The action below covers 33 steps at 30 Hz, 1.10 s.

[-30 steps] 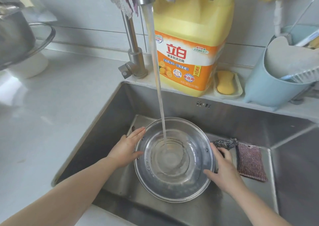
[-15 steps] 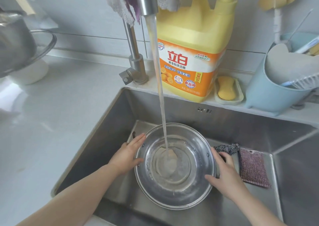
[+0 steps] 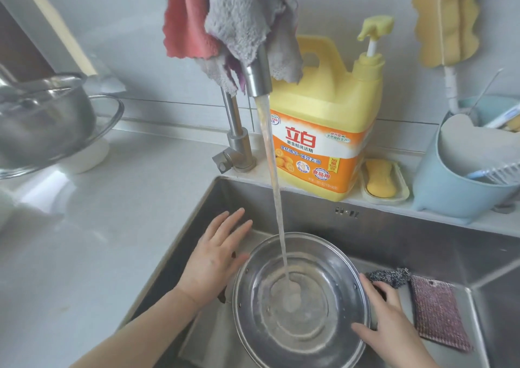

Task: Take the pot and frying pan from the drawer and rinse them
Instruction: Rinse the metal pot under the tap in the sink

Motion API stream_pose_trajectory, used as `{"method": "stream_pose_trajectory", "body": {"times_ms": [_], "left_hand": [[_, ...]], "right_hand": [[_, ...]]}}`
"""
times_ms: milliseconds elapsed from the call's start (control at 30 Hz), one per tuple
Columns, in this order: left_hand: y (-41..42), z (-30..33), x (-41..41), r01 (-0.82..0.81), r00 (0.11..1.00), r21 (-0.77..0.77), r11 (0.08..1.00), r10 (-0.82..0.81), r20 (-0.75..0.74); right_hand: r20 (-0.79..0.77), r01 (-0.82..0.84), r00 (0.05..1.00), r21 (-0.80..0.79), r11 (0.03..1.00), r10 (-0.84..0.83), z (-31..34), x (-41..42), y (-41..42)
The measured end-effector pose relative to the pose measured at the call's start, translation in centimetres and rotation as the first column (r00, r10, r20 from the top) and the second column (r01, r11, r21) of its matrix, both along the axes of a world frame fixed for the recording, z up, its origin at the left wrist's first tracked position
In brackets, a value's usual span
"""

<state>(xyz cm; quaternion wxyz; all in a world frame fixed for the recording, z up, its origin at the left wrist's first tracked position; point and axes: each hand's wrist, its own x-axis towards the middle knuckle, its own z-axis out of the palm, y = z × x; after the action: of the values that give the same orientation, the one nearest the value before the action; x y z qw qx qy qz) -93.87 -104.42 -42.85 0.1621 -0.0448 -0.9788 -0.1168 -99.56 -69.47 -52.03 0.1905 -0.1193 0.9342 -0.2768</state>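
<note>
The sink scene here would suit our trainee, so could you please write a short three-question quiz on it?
1. True or false: water from the faucet lands inside the pot.
2. Which hand grips the pot's rim: (a) left hand, (b) right hand?
3. Fill in: the soap bar lies between the detergent jug and the blue ____.

Key: 1 true; 2 b; 3 caddy.

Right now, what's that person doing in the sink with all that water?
A person is rinsing a round shiny steel pot in the steel sink. Water from the silver tap pours into its middle. The right hand holds the pot's rim, while the left hand is open beside it, fingers spread.
</note>
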Motion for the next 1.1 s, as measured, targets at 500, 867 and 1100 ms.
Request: {"method": "stream_pose_trajectory", "body": {"times_ms": [500,867,1100], "left_hand": [[1.4,6.2,-5.4,-0.180,0.976,0.067,0.981,0.186,-0.111],[2.8,6.1,-5.8,-0.349,0.936,0.122,0.929,0.351,0.003],[2.9,6.3,-6.1,-0.300,0.954,0.175,0.938,0.299,0.031]], "right_hand": [[-0.018,-0.011,1.000,-0.027,1.000,0.010,0.5,0.1,-0.1],[-0.024,-0.026,0.999,-0.050,0.998,0.025,0.4,0.2,0.1],[-0.023,-0.037,0.999,-0.062,0.997,0.036,0.2,-0.1,0.1]]}}
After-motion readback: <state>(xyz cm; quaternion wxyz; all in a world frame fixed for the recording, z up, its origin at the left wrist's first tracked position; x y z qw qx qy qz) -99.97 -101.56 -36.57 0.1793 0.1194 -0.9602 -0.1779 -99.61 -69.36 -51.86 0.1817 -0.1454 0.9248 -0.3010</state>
